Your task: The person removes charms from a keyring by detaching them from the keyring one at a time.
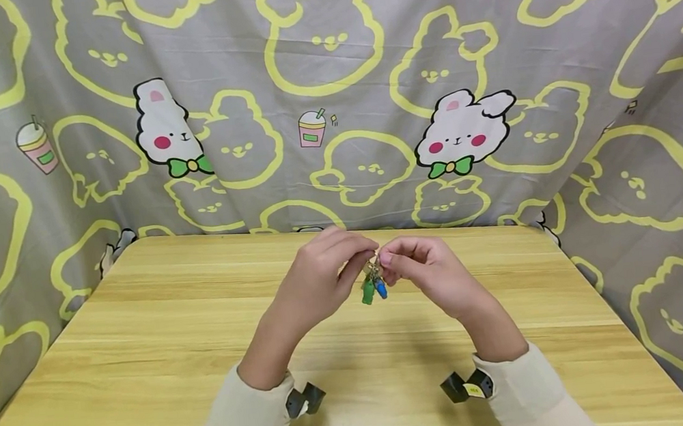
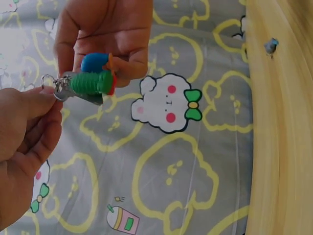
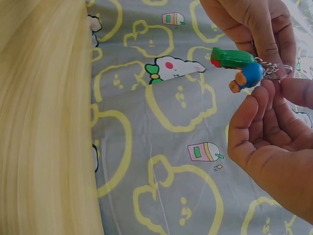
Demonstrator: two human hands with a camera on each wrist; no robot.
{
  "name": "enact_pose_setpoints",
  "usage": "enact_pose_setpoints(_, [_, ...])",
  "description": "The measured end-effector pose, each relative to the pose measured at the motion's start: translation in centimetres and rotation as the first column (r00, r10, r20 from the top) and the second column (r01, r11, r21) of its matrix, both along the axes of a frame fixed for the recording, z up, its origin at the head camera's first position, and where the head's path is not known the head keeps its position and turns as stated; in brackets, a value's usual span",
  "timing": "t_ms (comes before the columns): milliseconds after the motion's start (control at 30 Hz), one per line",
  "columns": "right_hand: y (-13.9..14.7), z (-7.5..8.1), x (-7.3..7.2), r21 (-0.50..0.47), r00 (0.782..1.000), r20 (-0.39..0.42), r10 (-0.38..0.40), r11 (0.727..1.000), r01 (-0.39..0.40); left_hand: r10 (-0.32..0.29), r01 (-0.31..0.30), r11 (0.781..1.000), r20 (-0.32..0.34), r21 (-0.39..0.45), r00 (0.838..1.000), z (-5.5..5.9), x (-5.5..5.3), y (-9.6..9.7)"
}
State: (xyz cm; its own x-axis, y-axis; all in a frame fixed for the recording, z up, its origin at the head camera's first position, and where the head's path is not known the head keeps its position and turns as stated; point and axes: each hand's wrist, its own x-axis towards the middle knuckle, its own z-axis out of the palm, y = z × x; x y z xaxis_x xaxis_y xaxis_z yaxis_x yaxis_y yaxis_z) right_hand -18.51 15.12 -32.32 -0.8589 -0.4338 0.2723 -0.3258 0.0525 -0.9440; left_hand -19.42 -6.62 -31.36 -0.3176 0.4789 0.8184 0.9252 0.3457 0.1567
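Observation:
A keychain hangs between my hands above the table, its green charm [image 1: 368, 290] and blue charm [image 1: 380, 288] dangling from short chains. My left hand [image 1: 323, 276] pinches the metal key ring [image 2: 48, 82] between thumb and fingers. From the other side my right hand [image 1: 434, 273] pinches at the same ring with thumb and forefinger. Seen from the right wrist, the green charm [image 3: 234, 58] is long with a red end, and the blue charm [image 3: 252, 75] has orange parts. A flat silvery piece [image 2: 93, 96] hangs beside the green charm in the left wrist view.
The light wooden table [image 1: 144, 342] extends under both arms. A grey curtain [image 1: 361, 101] with yellow outlines and white rabbits encloses its back and sides. In the left wrist view a small grey-blue object [image 2: 271, 46] appears against the wood. Black wrist cameras are strapped over the sleeves [image 1: 249, 403].

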Motion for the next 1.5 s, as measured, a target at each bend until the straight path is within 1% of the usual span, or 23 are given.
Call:
enact_pose_setpoints(167, [-0.1,0.1,0.1,0.002,0.999,-0.031,-0.014,1.000,0.014,0.008,-0.010,0.999,0.035,0.039,0.999,0.1,0.0,-0.1])
enact_pose_setpoints(267, [-0.1,0.1,0.2,0.006,0.998,-0.058,-0.039,0.999,0.039,0.017,-0.021,0.998,0.058,0.066,0.998,0.3,0.1,-0.1])
enact_pose_setpoints(367, [-0.3,0.0,0.3,0.014,0.990,-0.109,-0.084,0.996,0.086,0.037,-0.044,0.995,0.084,0.093,0.996,0.4,0.2,-0.1])
enact_pose_setpoints(433, [-0.4,-0.1,0.4,0.015,0.981,-0.159,-0.115,0.993,0.119,0.056,-0.067,0.992,0.102,0.109,0.993,0.4,0.2,-0.1])
enact_pose_setpoints(533, [-0.6,-0.4,0.3,0.020,0.958,-0.245,-0.149,0.987,0.158,0.077,-0.094,0.986,0.122,0.136,0.989,0.4,0.3,0.0])
enact_pose_setpoints(633, [-0.8,-0.7,0.1,0.023,0.937,-0.322,-0.138,0.988,0.153,0.088,-0.110,0.980,0.135,0.165,0.987,0.3,0.3,0.1])
enact_pose_setpoints(733, [-1.0,-0.9,0.0,0.034,0.921,-0.373,-0.111,0.991,0.133,0.092,-0.118,0.975,0.140,0.188,0.986,0.3,0.3,0.4])
enact_pose_setpoints(900, [-1.5,-1.0,-0.1,0.053,0.910,-0.402,-0.099,0.990,0.132,0.090,-0.118,0.971,0.141,0.207,0.986,0.2,0.3,0.6])
enact_pose_setpoints(1167, [-1.6,-1.1,-0.1,0.052,0.903,-0.416,-0.105,0.989,0.138,0.094,-0.121,0.972,0.140,0.203,0.986,0.2,0.4,0.6])
enact_pose_setpoints(1400, [-1.5,-1.0,0.1,0.061,0.901,-0.406,-0.152,0.979,0.193,0.096,-0.125,0.970,0.145,0.207,0.985,0.4,0.5,0.5])
enact_pose_setpoints(1500, [-1.5,-1.0,0.2,0.059,0.895,-0.413,-0.167,0.976,0.210,0.099,-0.128,0.971,0.149,0.203,0.984,0.3,0.4,0.5])
